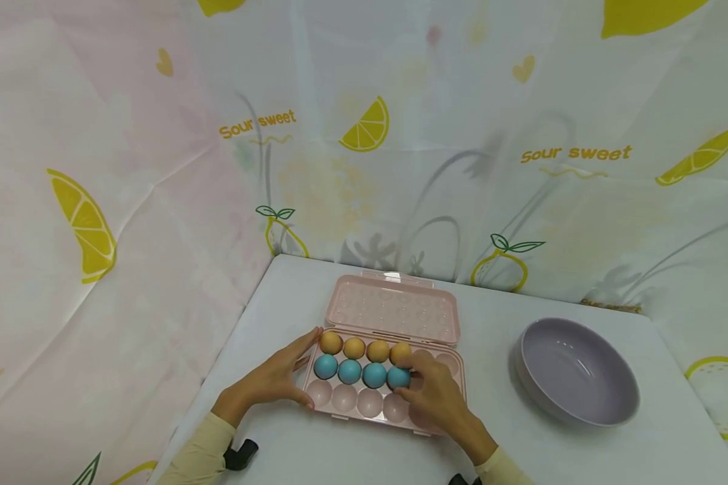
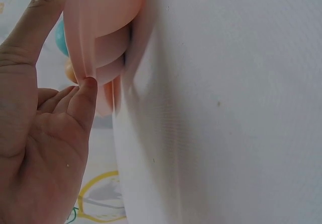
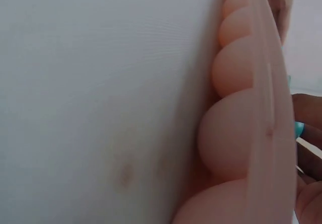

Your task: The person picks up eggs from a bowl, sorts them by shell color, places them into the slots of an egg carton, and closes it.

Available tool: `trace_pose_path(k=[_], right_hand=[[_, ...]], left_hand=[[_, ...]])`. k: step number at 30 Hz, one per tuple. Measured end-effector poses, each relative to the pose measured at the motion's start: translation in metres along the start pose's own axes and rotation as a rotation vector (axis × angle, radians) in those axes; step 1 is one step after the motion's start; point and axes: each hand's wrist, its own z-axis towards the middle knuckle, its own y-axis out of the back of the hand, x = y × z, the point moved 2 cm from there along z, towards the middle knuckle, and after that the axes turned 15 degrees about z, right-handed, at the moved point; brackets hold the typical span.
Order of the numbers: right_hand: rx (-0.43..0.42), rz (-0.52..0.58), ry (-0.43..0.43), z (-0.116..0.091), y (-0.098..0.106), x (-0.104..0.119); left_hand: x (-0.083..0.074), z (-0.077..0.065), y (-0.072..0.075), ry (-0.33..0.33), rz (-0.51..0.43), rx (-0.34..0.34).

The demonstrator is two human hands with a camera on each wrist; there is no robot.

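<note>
A pink egg box lies on the table, its lid folded back. Several yellow-orange eggs fill the left part of the back row, and several blue eggs sit in the middle row before them. My left hand holds the box's left end, thumb at the front corner and fingers toward the back. With thumb and fingers, my right hand pinches the rightmost blue egg, which is in or just at its hollow. The hand hides some hollows at the right.
A grey-purple bowl stands to the right of the box on the white table. Cloth printed with lemons hangs behind and to the left. The front row's visible hollows hold no eggs.
</note>
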Motion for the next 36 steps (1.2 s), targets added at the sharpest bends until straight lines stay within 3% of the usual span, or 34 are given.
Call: trace_pose_path(k=[7,14,18,23,25,29,32,36], right_hand=[[-0.015,-0.077,-0.036,-0.003,-0.001,-0.005],[0.009,-0.094,-0.021,-0.004,0.004,-0.008],[0.025,-0.066,0.056,-0.001,0.015,-0.009],[-0.087,-0.056,0.162,0.011,0.047,-0.011],[-0.149,-0.073,0.137,0.018,0.064,-0.014],[-0.23,-0.098,-0.018,0.036,0.096,-0.027],[-0.233,-0.09,-0.176,0.05,0.111,-0.043],[-0.169,-0.088,-0.358,0.066,0.116,-0.069]], left_hand=[[-0.004,0.003,0.001,0.009,0.013,0.011],[-0.006,0.008,0.001,-0.007,0.017,0.017],[-0.006,0.01,-0.001,-0.035,0.031,0.028],[-0.006,0.014,-0.001,-0.026,0.127,-0.004],[-0.005,0.021,0.003,0.003,0.132,-0.038],[0.003,0.049,0.017,0.097,0.041,-0.108],[0.012,0.071,0.027,0.201,-0.012,-0.122],[0.024,0.09,0.034,0.323,-0.005,-0.077]])
